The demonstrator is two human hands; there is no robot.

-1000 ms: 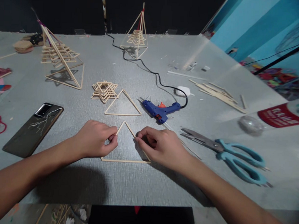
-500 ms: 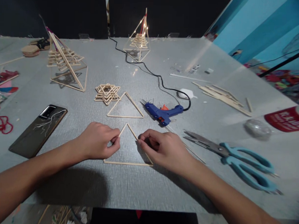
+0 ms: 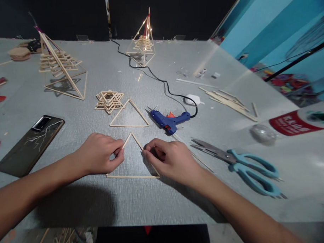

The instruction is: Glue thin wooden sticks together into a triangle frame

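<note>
A triangle of thin wooden sticks (image 3: pixel 133 177) lies on the grey table in front of me. My left hand (image 3: pixel 104 153) pinches its left side stick between thumb and forefinger. On the opposite side, my right hand (image 3: pixel 170 155) grips the right stick in the same way. Both hands cover part of those sticks; the tip and the bottom stick show. Just beyond is a smaller stick triangle (image 3: pixel 129 126), its left corner by a stacked star of sticks (image 3: pixel 109 101). A blue hot glue gun (image 3: pixel 169 121) rests beyond my right hand.
Scissors with light-blue handles (image 3: pixel 245 165) lie to the right, near a bottle with a red label (image 3: pixel 292 123). A phone (image 3: pixel 30 145) is at left. Two stick pyramids stand farther back, one unlit (image 3: pixel 61 66), one with small lights (image 3: pixel 143 43). Loose sticks (image 3: pixel 229 102) lie back right.
The whole view has shifted, so things appear farther left. Both hands keep their hold on the triangle's sides, and nothing on the table has visibly moved.
</note>
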